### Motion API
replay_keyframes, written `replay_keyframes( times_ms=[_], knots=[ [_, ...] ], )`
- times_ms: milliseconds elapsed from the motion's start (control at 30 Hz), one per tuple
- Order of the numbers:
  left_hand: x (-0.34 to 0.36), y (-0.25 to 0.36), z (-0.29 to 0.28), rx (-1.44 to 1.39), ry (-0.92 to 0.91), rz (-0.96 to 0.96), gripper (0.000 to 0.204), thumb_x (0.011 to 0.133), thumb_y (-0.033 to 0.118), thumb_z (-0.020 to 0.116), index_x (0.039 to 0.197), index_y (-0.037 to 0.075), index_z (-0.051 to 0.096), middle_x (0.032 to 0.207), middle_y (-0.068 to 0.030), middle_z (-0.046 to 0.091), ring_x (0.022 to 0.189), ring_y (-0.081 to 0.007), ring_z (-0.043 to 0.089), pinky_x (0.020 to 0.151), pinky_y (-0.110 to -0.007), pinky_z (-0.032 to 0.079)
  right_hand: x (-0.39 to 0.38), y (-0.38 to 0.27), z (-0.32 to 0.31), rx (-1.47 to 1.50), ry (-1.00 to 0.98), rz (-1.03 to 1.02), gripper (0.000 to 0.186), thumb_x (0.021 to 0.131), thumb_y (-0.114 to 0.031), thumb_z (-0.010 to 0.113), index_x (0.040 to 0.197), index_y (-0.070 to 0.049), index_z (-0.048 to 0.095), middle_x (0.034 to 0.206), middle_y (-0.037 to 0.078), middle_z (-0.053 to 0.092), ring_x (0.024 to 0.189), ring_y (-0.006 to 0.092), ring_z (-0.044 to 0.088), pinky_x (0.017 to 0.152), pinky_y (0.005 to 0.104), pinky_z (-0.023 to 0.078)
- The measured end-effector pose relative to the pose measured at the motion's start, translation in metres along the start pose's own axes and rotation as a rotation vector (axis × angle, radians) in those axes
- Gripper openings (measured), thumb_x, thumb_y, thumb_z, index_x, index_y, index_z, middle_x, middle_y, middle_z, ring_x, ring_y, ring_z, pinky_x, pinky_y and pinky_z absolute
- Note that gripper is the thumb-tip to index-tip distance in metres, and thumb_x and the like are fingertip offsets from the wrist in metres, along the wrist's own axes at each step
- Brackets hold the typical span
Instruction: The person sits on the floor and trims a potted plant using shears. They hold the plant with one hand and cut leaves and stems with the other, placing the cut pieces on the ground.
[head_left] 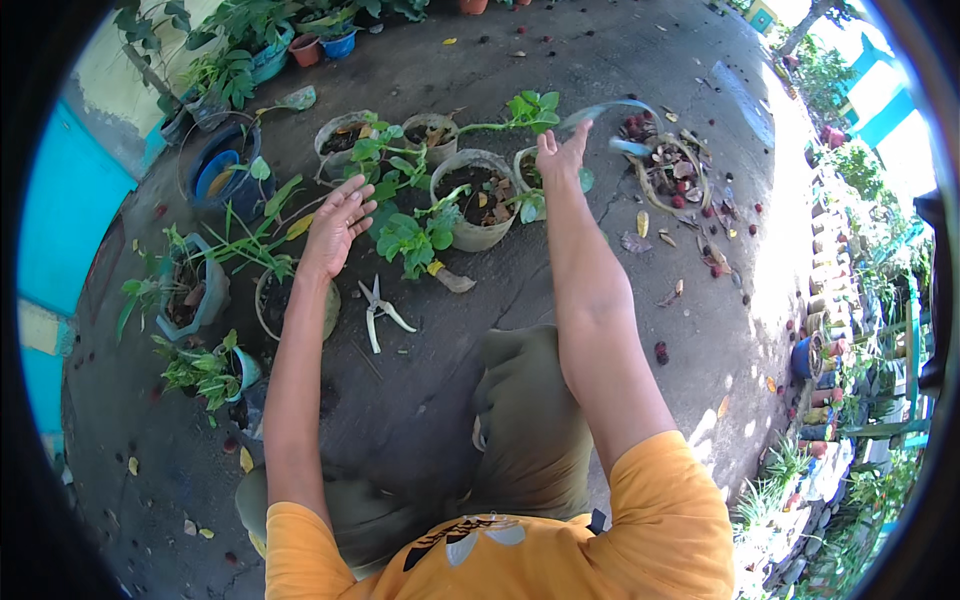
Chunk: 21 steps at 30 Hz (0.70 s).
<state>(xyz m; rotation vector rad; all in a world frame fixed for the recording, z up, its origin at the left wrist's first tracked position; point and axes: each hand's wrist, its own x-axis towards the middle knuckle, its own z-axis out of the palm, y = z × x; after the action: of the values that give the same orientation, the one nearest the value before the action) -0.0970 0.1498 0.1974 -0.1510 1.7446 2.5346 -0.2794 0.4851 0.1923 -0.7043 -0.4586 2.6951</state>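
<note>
My left hand (338, 228) reaches over the potted plants with its fingers stretched out and holds nothing. Beside it, leafy green stems (410, 235) trail over the pots. Further right and farther away, my right hand (563, 158) is raised, its palm bare and fingers extended. It is nearest to a vine (533, 110) and a small pot (532, 203), partly hidden by my forearm. Between my arms stands a round pale pot (473, 240) of soil and dry bits. Pruning shears (378, 313) with white handles lie on the ground, blades apart, touched by neither hand.
A round container (648, 190) of dry leaves and red fruits sits at right, near a pale bluish curved strip (610, 105). More pots, including a dark bucket (215, 185) and a hexagonal planter (208, 305), stand at left. Fallen fruits and leaves dot the dark ground.
</note>
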Motion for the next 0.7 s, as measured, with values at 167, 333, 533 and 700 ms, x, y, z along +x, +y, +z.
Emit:
replay_keyframes(
  times_ms=[167,333,533,700],
  knots=[
    [-0.006,-0.021,-0.026,0.181,0.148,0.037,0.027,0.084,0.009,0.065,0.109,0.007,0.056,0.096,-0.0006,0.06,0.084,-0.0084,0.058,0.073,-0.023,0.048,-0.038,0.061,0.035,-0.629,-0.475,0.24,0.054,0.081,-0.038,0.069,0.115,-0.001,0.05,0.111,0.016,0.056,0.094,0.0257,0.059,0.079,0.0382,0.052],
    [-0.03,-0.04,-0.092,0.39,0.382,-0.054,0.015,0.08,0.006,0.068,0.089,0.007,0.056,0.076,0.0024,0.056,0.064,-0.0053,0.052,0.056,-0.019,0.045,-0.12,0.148,0.04,-1.698,-1.237,0.503,0.032,0.085,-0.031,0.063,0.092,0.0,0.059,0.084,0.011,0.064,0.067,0.0193,0.063,0.059,0.0338,0.055],
    [-0.087,-0.084,-0.174,0.624,0.709,-0.03,0.016,0.083,0.008,0.063,0.097,0.003,0.061,0.082,-0.0042,0.062,0.071,-0.0117,0.058,0.067,-0.028,0.049,-0.166,0.23,-0.071,-2.606,-1.392,0.664,0.041,0.081,-0.035,0.067,0.105,-0.003,0.061,0.097,0.019,0.064,0.084,0.0284,0.065,0.068,0.0386,0.054],
    [-0.123,-0.124,-0.209,0.928,0.981,0.115,0.013,0.079,0.009,0.063,0.092,0.006,0.065,0.089,-0.0103,0.065,0.08,-0.0231,0.063,0.075,-0.035,0.05,-0.142,0.225,-0.191,-2.689,-0.867,0.193,0.086,0.075,-0.036,0.069,0.144,-0.011,0.024,0.133,0.02,0.048,0.122,0.0339,0.047,0.098,0.0417,0.041]
  ],
)
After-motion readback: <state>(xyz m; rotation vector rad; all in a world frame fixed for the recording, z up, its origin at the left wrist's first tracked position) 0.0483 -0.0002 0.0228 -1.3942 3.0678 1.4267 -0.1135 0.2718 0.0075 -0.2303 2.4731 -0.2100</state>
